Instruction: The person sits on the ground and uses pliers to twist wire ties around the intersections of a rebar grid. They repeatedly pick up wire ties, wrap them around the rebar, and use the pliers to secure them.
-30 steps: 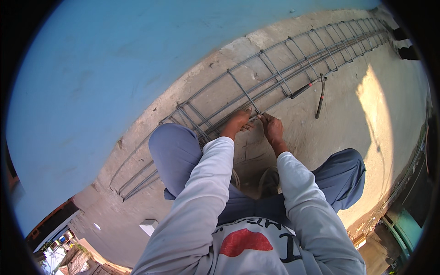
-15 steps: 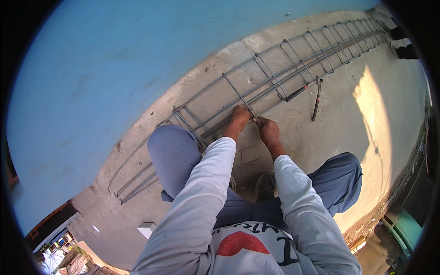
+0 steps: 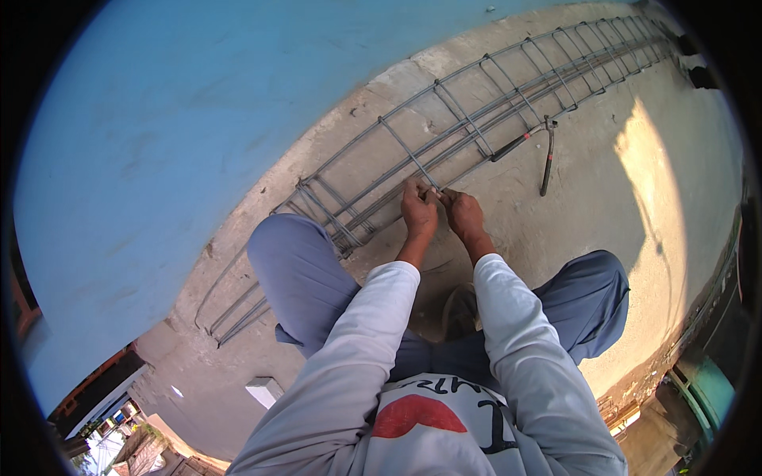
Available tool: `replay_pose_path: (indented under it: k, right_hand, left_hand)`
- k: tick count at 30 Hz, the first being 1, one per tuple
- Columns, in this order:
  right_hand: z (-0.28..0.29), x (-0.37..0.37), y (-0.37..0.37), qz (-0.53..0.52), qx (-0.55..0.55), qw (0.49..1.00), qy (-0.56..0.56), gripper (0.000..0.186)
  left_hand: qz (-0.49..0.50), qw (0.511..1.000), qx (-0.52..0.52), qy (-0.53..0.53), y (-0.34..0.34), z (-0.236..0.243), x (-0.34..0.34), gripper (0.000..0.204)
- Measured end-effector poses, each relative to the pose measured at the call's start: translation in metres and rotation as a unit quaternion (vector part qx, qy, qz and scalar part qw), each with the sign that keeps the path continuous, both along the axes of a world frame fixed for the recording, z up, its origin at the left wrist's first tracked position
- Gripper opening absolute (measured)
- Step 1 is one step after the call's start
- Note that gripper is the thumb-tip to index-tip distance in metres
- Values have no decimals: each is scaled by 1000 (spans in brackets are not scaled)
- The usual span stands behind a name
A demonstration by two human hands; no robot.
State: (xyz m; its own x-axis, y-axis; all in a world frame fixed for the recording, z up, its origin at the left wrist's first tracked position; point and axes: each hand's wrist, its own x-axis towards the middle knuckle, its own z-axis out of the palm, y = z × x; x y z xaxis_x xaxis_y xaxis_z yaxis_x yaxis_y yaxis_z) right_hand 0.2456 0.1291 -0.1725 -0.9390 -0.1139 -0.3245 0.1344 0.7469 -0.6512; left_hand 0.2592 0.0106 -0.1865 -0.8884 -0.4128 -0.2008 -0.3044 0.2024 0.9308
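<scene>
Across the concrete floor stretches a steel bar cage. At its near edge, by the corner of a cross-tie, the left hand and right hand meet, fingers gathered close; whether they pinch bar or wire, I cannot tell. Farther right, just beside the cage's near edge, lie splayed pincers. Beyond its far side is a blue wall; the left knee hides part of its left stretch.
</scene>
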Motion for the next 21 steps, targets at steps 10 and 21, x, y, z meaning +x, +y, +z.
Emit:
replay_pose_path:
  k: [10, 21]
  right_hand:
    - [-25, 5, 7, 31, -48, 998, 5, 29]
    - [-18, 2, 7, 26, 27, 999, -35, 31]
  left_hand:
    - [-80, 965, -234, 89, 17, 12, 25, 14]
    - [-83, 996, -17, -43, -23, -5, 3, 16]
